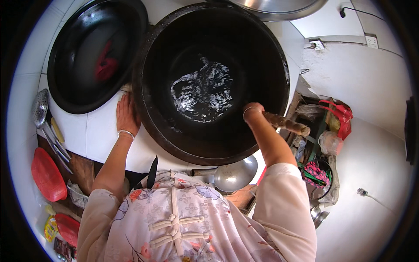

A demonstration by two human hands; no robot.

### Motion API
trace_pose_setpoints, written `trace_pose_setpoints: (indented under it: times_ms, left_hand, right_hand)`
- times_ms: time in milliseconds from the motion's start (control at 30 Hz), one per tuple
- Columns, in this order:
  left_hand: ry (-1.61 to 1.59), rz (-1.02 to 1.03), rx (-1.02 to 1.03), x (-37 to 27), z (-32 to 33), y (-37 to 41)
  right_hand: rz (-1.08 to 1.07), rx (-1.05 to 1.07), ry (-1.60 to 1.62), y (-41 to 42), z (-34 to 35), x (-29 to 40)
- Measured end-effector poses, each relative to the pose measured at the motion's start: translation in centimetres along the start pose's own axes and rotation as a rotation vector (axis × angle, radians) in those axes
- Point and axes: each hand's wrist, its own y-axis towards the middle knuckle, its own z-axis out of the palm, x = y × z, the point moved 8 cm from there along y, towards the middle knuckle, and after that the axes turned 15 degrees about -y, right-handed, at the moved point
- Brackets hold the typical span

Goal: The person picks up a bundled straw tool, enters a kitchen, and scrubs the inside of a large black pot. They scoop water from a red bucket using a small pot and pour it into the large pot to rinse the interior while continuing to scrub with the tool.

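A large dark wok or pot [154, 131] is set into the white tiled counter [101, 131] in front of me. Glittering, rippled water [203, 91] lies in its bottom. My right hand [254, 109] reaches over the right side of the bowl, gripping a thick brown handle [288, 124] whose outer end points right past the rim. The tool's other end is lost in the dark interior. Flat on the tiles, beside the left rim, rests my left hand [126, 113], holding nothing.
Left stands a second dark wok [65, 82] with a red cloth-like thing [106, 67] in it. A metal skimmer [40, 108] and red basins [47, 173] lie farther left. A steel wok-shaped ladle [235, 173] sits at the front edge; a metal lid [281, 9] is behind.
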Motion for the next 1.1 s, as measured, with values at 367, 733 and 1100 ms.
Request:
trace_pose_setpoints:
  times_ms: [367,733,1100]
  left_hand:
    - [0.014,-0.026,0.007,0.5,0.0,-0.6]
    - [0.026,-0.042,0.067,-0.1,0.2,0.2]
    - [0.016,-0.071,0.081,0.6,0.5,-0.4]
  right_hand:
    - [-0.825,-0.086,0.743,-6.5,-11.8,15.7]
    - [0.271,-0.243,0.81,12.4,-3.1,1.9]
    - [-0.403,-0.65,0.416,0.8,-21.3,18.2]
